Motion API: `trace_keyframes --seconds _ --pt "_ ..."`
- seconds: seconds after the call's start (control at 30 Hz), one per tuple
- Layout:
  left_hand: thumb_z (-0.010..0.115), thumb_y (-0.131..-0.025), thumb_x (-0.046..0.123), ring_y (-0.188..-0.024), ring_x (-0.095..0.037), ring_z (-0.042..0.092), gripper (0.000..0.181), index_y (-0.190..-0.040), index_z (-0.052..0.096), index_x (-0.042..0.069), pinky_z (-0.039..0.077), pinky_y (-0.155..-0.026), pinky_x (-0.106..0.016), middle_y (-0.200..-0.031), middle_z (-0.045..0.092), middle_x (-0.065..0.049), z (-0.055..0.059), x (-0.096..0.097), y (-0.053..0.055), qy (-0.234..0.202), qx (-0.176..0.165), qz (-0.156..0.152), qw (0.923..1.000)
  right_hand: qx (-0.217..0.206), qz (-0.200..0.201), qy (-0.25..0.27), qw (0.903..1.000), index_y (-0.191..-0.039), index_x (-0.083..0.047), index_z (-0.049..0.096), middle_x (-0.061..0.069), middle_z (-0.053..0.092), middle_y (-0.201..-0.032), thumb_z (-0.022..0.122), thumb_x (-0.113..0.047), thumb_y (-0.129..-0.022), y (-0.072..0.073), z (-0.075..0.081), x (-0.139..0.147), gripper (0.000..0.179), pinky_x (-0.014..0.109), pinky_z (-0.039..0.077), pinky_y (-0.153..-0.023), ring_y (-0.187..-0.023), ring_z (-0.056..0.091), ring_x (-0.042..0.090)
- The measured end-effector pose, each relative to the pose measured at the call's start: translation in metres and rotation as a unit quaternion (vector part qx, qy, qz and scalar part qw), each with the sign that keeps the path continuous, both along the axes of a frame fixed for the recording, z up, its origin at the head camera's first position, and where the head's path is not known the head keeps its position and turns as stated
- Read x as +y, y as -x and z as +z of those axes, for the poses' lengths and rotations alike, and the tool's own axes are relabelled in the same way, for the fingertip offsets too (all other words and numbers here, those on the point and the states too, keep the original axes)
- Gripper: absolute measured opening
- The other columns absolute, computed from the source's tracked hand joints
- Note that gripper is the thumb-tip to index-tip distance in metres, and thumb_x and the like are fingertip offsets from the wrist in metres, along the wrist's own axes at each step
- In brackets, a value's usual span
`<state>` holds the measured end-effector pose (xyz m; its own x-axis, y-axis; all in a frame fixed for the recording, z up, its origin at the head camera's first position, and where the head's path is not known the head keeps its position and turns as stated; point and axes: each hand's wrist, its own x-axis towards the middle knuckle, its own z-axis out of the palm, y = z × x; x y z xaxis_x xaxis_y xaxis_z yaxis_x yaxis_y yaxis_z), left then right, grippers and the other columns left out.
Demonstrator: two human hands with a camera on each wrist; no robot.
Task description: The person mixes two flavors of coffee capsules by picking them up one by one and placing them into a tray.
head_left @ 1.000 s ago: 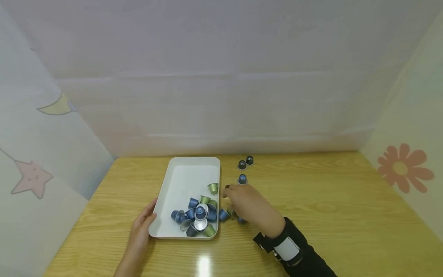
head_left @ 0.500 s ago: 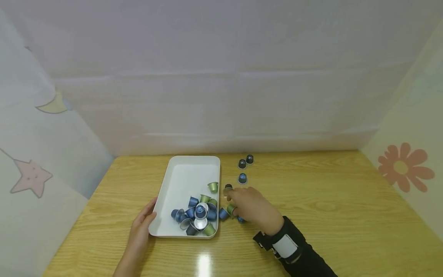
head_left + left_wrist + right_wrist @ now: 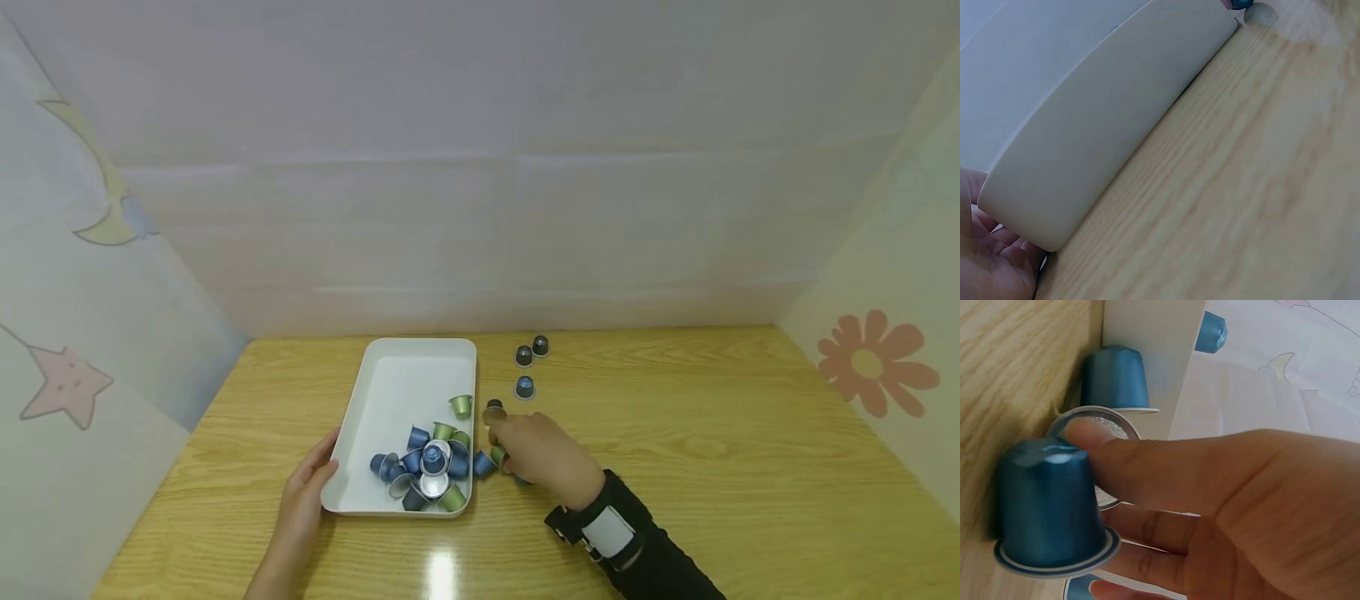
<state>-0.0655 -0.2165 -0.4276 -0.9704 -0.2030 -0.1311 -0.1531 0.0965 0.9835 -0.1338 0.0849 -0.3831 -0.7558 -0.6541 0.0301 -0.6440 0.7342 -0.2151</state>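
My left hand (image 3: 303, 483) grips the near left edge of a white tray (image 3: 399, 358), the thumb at its rim and the fingers against its outer side. Coffee capsules in blue, green and dark grey are heaped in the tray's near right part, a blue capsule (image 3: 433, 459) on top. My right hand (image 3: 551, 458) reaches low over the wood just right of the tray. Its thumb (image 3: 1147, 465) overlaps the foil lid of a green capsule (image 3: 498, 455), with the fingers extended beyond. A dark capsule (image 3: 494, 408) stands just past the fingertips. A blue capsule (image 3: 1050, 506) sits nearer the wrist.
A blue capsule (image 3: 483, 464) leans at the tray's right wall. Farther back on the wooden table (image 3: 675, 417) stand another blue capsule (image 3: 525, 387) and two dark capsules, one a dark capsule (image 3: 541, 345) near the back edge. Pale sheets surround the table on three sides.
The right hand has drawn back from the dark capsule, which now shows standing on the table, and has moved nearer over the green capsule. Left hand and tray have stayed put.
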Motion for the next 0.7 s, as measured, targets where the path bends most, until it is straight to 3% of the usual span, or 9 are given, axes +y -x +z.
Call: trace_keyframes --seconds 0.17,0.5,0.6,0.7 --pt "0.037 -0.100 0.014 -0.107 0.027 0.037 0.049 -0.146 0.029 0.002 0.033 -0.089 0.005 -0.156 0.024 -0.022 -0.0004 -0.0002 -0.0009 0.001 0.011 -0.004 0.9999 0.008 0.001 -0.003 1.0000 -0.091 -0.010 0.068 0.000 0.070 -0.075 0.080 -0.014 -0.067 0.0002 -0.0007 -0.0007 0.027 0.029 0.052 -0.056 -0.063 0.055 0.011" --pt "0.038 -0.100 0.015 -0.107 0.027 0.037 0.049 -0.146 0.029 0.001 0.032 -0.089 0.005 -0.156 0.024 -0.022 -0.0004 -0.0002 -0.0003 -0.001 0.012 -0.005 0.9999 0.003 -0.013 0.003 0.9999 -0.097 -0.011 0.067 0.002 0.074 -0.083 0.079 -0.018 -0.068 0.0024 0.0037 -0.0004 0.032 0.031 0.054 -0.061 -0.066 0.059 0.011" --pt "0.037 -0.100 0.014 -0.115 0.021 0.036 0.049 -0.146 0.029 0.002 0.031 -0.090 0.005 -0.156 0.025 -0.019 0.0000 -0.0001 0.0001 0.003 0.005 -0.003 1.0000 -0.007 -0.017 0.010 0.9998 -0.095 -0.011 0.068 -0.001 0.072 -0.080 0.077 -0.017 -0.071 0.0044 0.0049 0.0002 0.027 0.028 0.050 -0.058 -0.061 0.053 0.009" --pt "0.037 -0.100 0.014 -0.130 0.006 0.031 0.048 -0.147 0.029 0.004 0.029 -0.091 0.004 -0.157 0.025 -0.015 0.0008 -0.0001 0.0007 0.005 -0.003 -0.004 1.0000 -0.015 -0.016 0.027 0.9994 -0.090 -0.012 0.067 -0.004 0.065 -0.072 0.074 -0.014 -0.073 0.0054 0.0073 0.0008 0.019 0.022 0.043 -0.051 -0.057 0.047 0.007"
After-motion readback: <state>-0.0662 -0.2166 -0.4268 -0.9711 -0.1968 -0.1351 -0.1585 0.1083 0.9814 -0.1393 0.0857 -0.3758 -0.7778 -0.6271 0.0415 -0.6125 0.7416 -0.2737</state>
